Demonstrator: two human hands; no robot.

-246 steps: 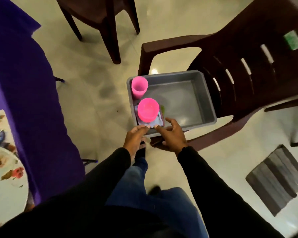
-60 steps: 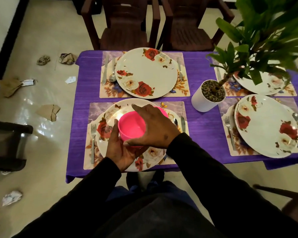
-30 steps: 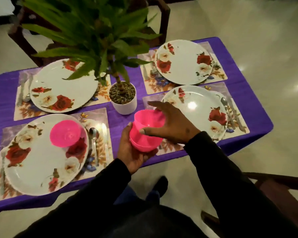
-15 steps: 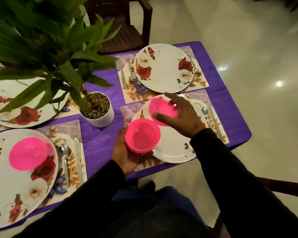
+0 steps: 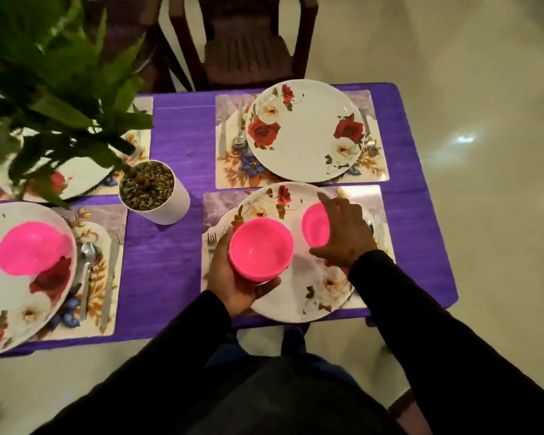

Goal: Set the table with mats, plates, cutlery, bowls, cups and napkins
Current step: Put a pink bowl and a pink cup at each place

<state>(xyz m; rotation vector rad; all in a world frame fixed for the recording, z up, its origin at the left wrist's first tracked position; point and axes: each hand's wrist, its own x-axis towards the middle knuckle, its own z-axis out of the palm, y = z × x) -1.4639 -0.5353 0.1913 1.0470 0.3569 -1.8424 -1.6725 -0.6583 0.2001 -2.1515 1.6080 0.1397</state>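
Near the centre of the frame the left hand [image 5: 233, 277] cups a pink bowl [image 5: 260, 248] from below, fingers and thumb curled round its base, holding it above the left part of a floral plate [image 5: 296, 296]. That bowl looks empty. The right hand [image 5: 343, 237] grips a second pink bowl [image 5: 316, 224] by its rim, forefinger stretched up and the other fingers bent over the far side; this bowl sits low at the plate's upper right, and whether it touches the plate cannot be told. The plate lies on a flowered mat [image 5: 215, 202] with a fork [image 5: 211, 240] at its left edge, on the purple worktop [image 5: 170, 262].

Above it, in the upper middle, another floral plate [image 5: 305, 133] lies bare on its own mat [image 5: 230, 171], with a knife [image 5: 223, 127] and spoon [image 5: 239, 127] to its left and a fork [image 5: 368, 133] to its right.

At the left edge a third plate [image 5: 16, 306] carries a third pink bowl [image 5: 32, 246], which looks empty, with a spoon [image 5: 87, 274] and knife [image 5: 109, 277] on the mat beside it.

Left of centre stands a white pot [image 5: 164, 208] filled with pebbles, from which a green plant [image 5: 51, 73] rises into the upper left. A dark chair [image 5: 245, 48] stands beyond the worktop at the top
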